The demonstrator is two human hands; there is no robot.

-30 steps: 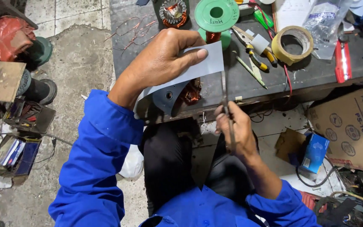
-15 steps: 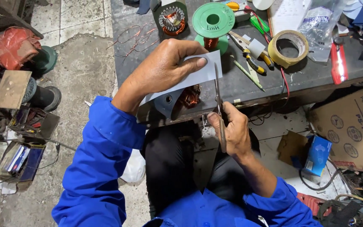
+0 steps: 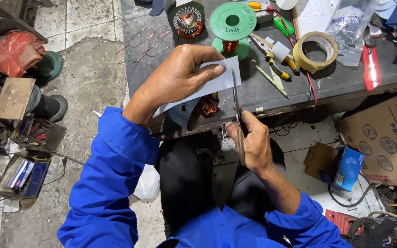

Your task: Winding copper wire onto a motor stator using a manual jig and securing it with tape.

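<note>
Light is even, diffuse and fairly bright, coming from above. Soft shadow lies under the dark workbench edge (image 3: 299, 108), just beyond the right hand (image 3: 253, 142), and deepens over the lap below both hands. Mild glare shows on the pale grey paper sheet (image 3: 207, 85) under the left hand (image 3: 175, 78) and on the clear plastic bag (image 3: 348, 25) far right of it. Focus is sharp centrally. Wide-angle bending appears at the frame edges; corners are softer.
</note>
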